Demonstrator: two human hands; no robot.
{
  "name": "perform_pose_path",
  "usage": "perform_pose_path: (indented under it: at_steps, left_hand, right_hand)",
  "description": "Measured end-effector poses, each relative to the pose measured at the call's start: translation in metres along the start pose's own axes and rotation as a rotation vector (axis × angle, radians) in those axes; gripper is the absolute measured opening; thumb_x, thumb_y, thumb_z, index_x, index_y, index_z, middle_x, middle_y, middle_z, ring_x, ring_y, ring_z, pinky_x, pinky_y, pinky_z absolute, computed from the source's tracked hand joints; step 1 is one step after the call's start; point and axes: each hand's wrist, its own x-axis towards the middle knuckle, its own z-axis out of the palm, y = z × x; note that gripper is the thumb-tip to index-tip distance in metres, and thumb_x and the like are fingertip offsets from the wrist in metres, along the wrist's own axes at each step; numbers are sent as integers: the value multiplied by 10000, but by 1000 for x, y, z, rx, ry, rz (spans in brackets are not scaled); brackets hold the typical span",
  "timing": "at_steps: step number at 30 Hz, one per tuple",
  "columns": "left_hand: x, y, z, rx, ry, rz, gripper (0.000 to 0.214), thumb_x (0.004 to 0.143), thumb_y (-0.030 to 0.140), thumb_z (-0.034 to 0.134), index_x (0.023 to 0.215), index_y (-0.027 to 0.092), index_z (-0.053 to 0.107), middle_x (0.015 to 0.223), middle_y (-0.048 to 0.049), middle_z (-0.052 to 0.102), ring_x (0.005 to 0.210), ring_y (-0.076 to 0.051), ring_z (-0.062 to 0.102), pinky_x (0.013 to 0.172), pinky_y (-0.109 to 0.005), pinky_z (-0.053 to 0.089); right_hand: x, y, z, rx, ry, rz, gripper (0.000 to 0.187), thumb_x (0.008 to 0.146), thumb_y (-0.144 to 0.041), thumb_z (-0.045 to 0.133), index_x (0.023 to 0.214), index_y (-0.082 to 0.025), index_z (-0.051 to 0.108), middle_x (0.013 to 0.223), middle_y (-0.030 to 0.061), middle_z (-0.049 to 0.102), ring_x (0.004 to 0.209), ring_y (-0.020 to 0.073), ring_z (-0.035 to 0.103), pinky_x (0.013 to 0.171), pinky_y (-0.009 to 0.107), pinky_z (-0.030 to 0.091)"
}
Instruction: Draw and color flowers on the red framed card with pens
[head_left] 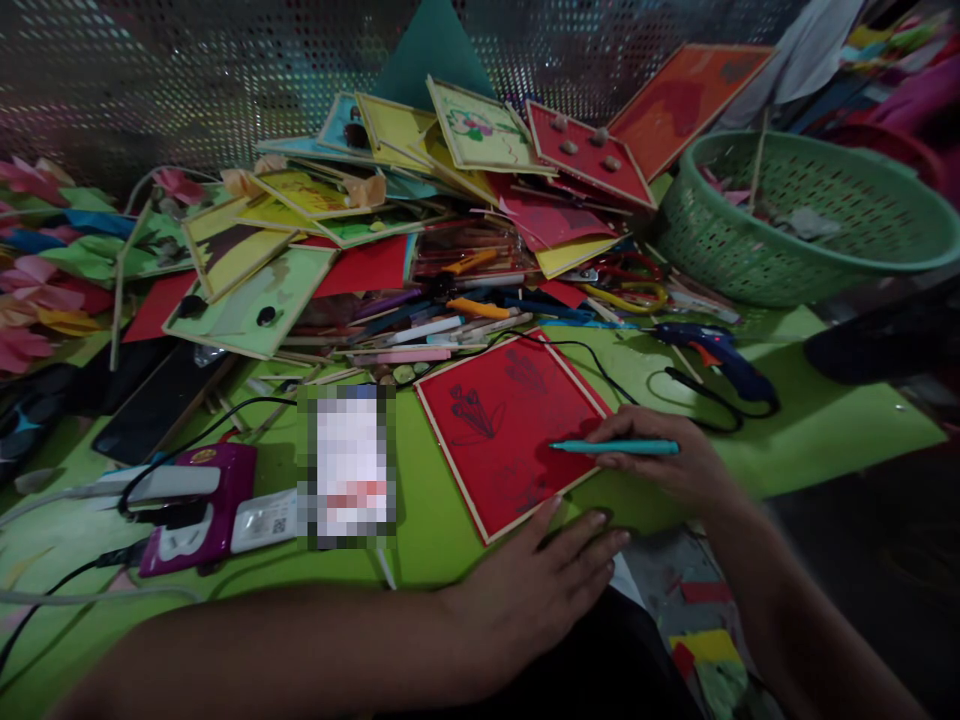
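A red card with a pale stick frame lies on the green table, bearing dark line drawings of flowers. In my right hand is a teal marker, pinched between thumb and fingers. Its tip is over the right-middle part of the card; whether it touches the surface I cannot tell. My left hand lies flat with fingers stretched out, its fingertips by the card's lower edge. Nothing shows in that hand.
Framed cards are piled behind, above loose markers. A glue gun with a black cord and a green basket sit right. Left are a purple power strip, a blurred-out phone-like item and a dark phone.
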Motion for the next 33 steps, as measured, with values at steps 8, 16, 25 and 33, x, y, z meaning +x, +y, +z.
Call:
perform_pose_path:
  at_steps: [8,16,25,33]
  left_hand:
    - [0,1,4,-36,45,-25,496,1042,237,378,1475,309,609,1677,50,461,1551,-196,437,1233,-483,397]
    - [0,2,5,-57,32,-16,508,1043,256,371,1506,279,577,1707,22,412,1581,-219,392,1261,-496,379]
    - [-2,0,4,-57,19,-9,499,1050,271,380,1513,267,564,1712,11,407,1589,-225,381,1258,-493,383]
    - [-3,-2,7,-26,36,4,486,1045,299,430,1510,269,567,1719,-20,396,1552,-220,433,1242,-460,360]
  right_hand:
    - [1,5,-1,0,21,-99,153,825,-443,863,898,-314,830,842,27,795,745,241,734,668,360,570]
    - [-1,17,-9,295,295,-62,267,725,-472,933,843,-268,809,729,19,752,622,199,680,552,311,531]
    - [7,18,-8,575,522,-107,306,668,-471,947,813,-255,785,697,5,688,572,153,633,513,276,503]
    - [6,23,-13,662,591,-118,206,721,-410,871,806,-247,778,663,13,676,542,135,583,496,267,455]
